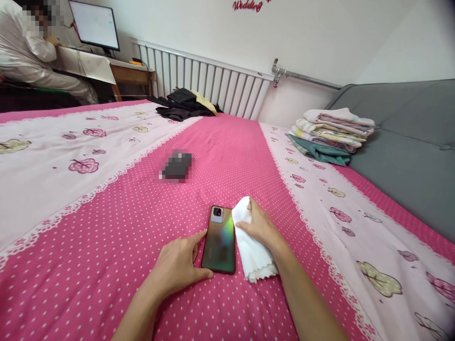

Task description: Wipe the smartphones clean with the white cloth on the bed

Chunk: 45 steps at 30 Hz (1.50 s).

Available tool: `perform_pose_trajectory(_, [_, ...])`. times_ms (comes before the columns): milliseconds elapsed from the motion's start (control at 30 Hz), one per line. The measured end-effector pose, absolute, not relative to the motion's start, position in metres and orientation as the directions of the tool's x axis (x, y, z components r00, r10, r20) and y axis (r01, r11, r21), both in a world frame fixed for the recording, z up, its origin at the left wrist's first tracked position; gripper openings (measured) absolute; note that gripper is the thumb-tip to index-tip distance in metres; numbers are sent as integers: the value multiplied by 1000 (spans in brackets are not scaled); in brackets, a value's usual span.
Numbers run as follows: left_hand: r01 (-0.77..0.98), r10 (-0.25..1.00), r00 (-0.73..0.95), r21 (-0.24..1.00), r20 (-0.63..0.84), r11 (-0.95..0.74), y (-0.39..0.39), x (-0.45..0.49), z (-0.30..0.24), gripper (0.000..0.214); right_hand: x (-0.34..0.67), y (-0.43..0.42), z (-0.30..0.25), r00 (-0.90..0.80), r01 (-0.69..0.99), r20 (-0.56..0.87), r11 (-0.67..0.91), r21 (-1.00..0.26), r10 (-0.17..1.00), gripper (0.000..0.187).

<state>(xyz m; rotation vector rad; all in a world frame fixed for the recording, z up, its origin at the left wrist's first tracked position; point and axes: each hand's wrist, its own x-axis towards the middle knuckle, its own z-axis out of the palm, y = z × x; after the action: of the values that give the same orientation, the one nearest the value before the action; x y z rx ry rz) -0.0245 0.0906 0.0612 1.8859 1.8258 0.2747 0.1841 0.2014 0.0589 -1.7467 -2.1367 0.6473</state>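
Observation:
A smartphone [219, 246] lies back side up on the pink dotted bedspread [227, 147], its camera block at the far left corner. My left hand [179, 263] rests at the phone's left side, thumb and index finger apart, touching its edge and near corner. On the other side, my right hand [259, 225] grips a folded white cloth [250, 251], which lies against the phone's right edge. The cloth's scalloped end spreads toward me on the bed.
Further off lies a dark, blurred-out flat object [177, 166]. Dark clothes [185, 102] are heaped by the radiator [206, 73]. Folded fabrics [330, 130] are stacked beside the grey headboard [401, 137]. A person [28, 57] sits at a desk with a monitor [95, 26].

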Motion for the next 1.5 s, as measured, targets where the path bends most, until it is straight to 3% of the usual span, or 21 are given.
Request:
perform_pose_trajectory(100, [878, 980, 79, 478, -181, 17, 91, -25, 60, 71, 190, 197, 70, -282, 838, 24, 259, -480, 959, 62])
perform_pose_trajectory(167, [879, 981, 76, 476, -178, 18, 91, -25, 59, 72, 196, 194, 79, -294, 870, 153, 331, -366, 943, 47])
perform_pose_trajectory(267, [879, 981, 75, 477, -177, 19, 91, -25, 59, 72, 200, 191, 88, -288, 909, 419, 383, -162, 861, 52])
perform_pose_trajectory(367, [881, 981, 79, 473, -175, 13, 91, -25, 60, 72, 193, 194, 81, -351, 891, 537, 449, -59, 767, 56])
perform_pose_trajectory(500, [881, 980, 79, 473, -182, 16, 91, -25, 60, 71, 179, 199, 58, -514, 814, 438, 581, -24, 738, 60])
perform_pose_trajectory(667, [875, 982, 81, 484, -172, 13, 90, -26, 57, 69, 179, 200, 51, -567, 746, 266, 623, -238, 780, 54])
perform_pose_trajectory(867, [878, 982, 85, 478, -166, 5, 90, -25, 56, 66, 183, 198, 64, -605, 668, 206, 631, -394, 769, 54])
perform_pose_trajectory(1167, [879, 980, 76, 476, -185, 22, 91, -24, 62, 63, 187, 182, 83, -689, 620, 62, 632, -465, 722, 53])
perform_pose_trajectory(1400, [891, 980, 70, 454, -188, 24, 91, -25, 58, 77, 183, 144, 104, -819, 544, -134, 683, -487, 558, 51])
perform_pose_trajectory(1500, [889, 980, 69, 457, -186, 24, 91, -24, 57, 77, 181, 138, 105, -814, 558, -139, 690, -462, 565, 49])
